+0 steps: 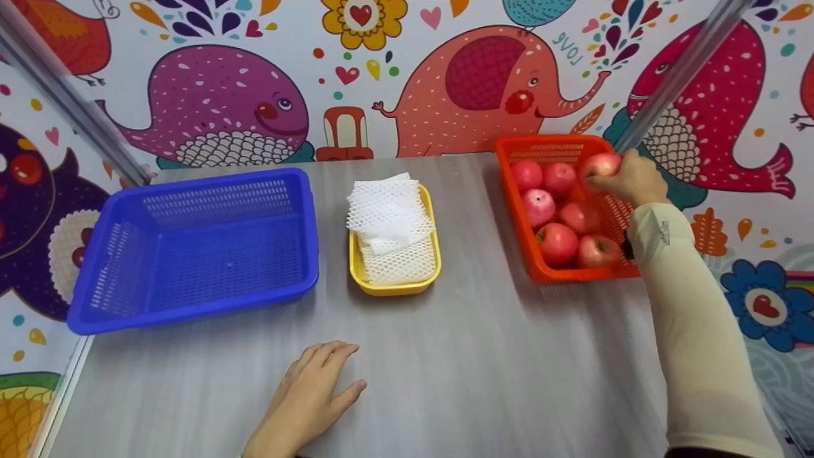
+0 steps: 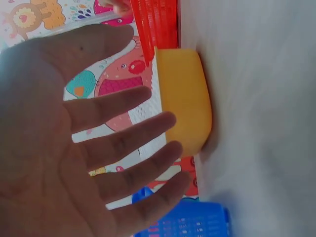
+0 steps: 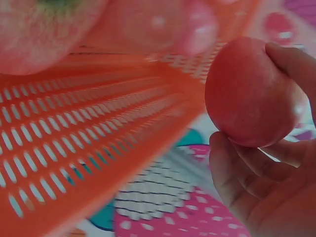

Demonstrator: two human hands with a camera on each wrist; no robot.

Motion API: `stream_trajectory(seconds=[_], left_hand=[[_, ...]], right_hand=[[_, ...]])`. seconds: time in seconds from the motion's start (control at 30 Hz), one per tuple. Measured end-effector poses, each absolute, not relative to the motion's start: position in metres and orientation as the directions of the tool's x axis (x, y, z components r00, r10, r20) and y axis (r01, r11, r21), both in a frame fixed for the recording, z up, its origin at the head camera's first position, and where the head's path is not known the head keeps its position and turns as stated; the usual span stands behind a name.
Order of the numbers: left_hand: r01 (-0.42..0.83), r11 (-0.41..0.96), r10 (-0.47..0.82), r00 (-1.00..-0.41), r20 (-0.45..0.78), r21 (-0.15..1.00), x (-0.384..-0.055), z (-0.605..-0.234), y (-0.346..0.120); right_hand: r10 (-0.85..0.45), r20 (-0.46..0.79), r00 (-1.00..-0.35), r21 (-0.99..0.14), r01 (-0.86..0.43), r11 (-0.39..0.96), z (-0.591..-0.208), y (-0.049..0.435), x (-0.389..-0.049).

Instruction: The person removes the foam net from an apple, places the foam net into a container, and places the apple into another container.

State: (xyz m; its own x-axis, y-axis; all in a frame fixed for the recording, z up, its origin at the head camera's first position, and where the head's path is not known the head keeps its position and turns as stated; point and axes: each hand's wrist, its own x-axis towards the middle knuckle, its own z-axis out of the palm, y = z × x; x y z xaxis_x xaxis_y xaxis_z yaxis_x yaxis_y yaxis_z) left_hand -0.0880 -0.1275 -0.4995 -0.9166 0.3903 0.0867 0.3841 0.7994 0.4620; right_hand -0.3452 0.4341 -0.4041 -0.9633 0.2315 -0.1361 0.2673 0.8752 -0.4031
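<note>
My right hand grips a red apple over the back right corner of an orange-red basket. In the right wrist view, thumb and fingers curl round the apple beside the slotted basket wall. Several more apples lie in that basket. My left hand holds nothing over the near part of the table, fingers extended and thumb apart. In the left wrist view its spread fingers overlap a yellow basket. White foam net sleeves are piled in this yellow basket.
A large blue basket with nothing in it stands at the left of the grey table. Behind the table rises a wall printed with cartoon animals. Metal posts stand at the back corners.
</note>
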Motion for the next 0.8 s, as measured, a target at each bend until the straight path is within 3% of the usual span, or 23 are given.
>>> stream_trajectory(seconds=[0.17,0.33,0.5,0.63,0.8], left_hand=[[0.346,0.805,0.371,-0.928,0.046,0.481,-0.082,-0.500,-0.128],[0.353,0.801,0.378,-0.924,0.048,0.484,-0.083,-0.498,-0.127],[0.353,0.807,0.375,-0.926,0.050,0.474,-0.086,-0.495,-0.127],[0.348,0.815,0.372,-0.927,0.042,0.463,-0.087,-0.492,-0.126],[0.384,0.797,0.397,-0.915,0.075,0.466,-0.089,-0.492,-0.122]], right_hand=[[0.316,-0.298,-0.901,-0.387,0.417,0.822,-0.419,0.447,-0.352],[0.347,-0.246,-0.905,-0.367,0.418,0.831,-0.422,0.456,-0.339],[0.268,-0.130,-0.955,-0.412,0.297,0.861,-0.410,0.438,-0.318],[0.161,0.052,-0.986,-0.426,0.124,0.896,-0.408,0.398,-0.285],[-0.029,0.300,-0.953,-0.360,-0.142,0.922,-0.425,0.336,-0.226]])
